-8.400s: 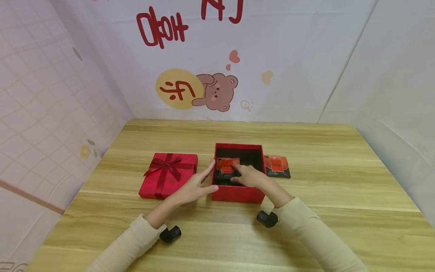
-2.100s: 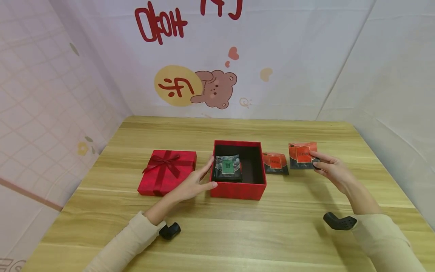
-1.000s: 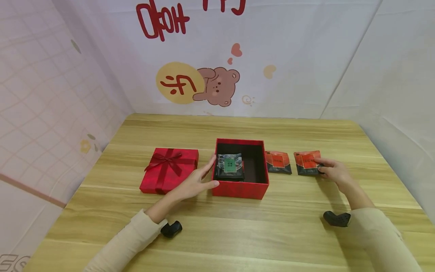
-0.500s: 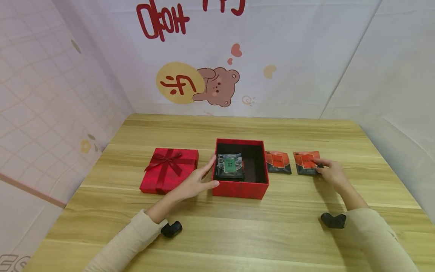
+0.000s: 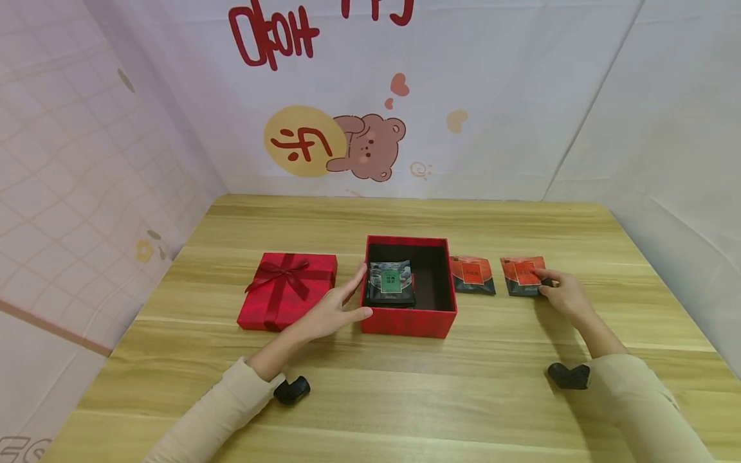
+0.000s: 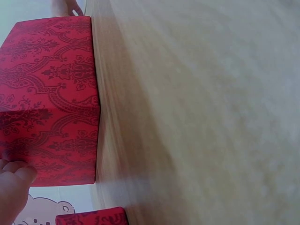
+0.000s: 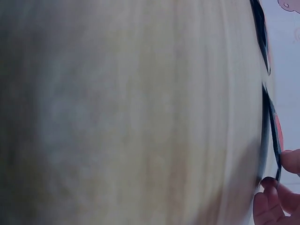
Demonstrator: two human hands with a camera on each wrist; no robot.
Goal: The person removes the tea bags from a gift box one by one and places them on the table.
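My right hand (image 5: 567,297) pinches the right edge of a red-and-black tea sachet (image 5: 523,278), which lies low at the tabletop. In the right wrist view, thumb and fingers (image 7: 291,161) meet at the edge of the sachet (image 7: 273,124). Another red-and-black sachet (image 5: 473,276) lies flat between it and the open red box (image 5: 408,323). My left hand (image 5: 327,315), fingers extended, touches the box's left side; the left wrist view shows fingertips (image 6: 18,172) against its patterned wall. Inside the box, a green-labelled black sachet (image 5: 390,281) rests on top of others at the left.
Left of the box lies its red lid (image 5: 263,308) with a dark red ribbon bow (image 5: 283,275). The wooden table (image 5: 405,399) ends at a white printed cloth backdrop (image 5: 492,154). A black device (image 5: 570,376) sits at each wrist.
My right hand has lifted a red-and-black sachet out of the box and lowered it at the right, beside the other one. The green-labelled sachet now shows. The left hand has stayed at the box.
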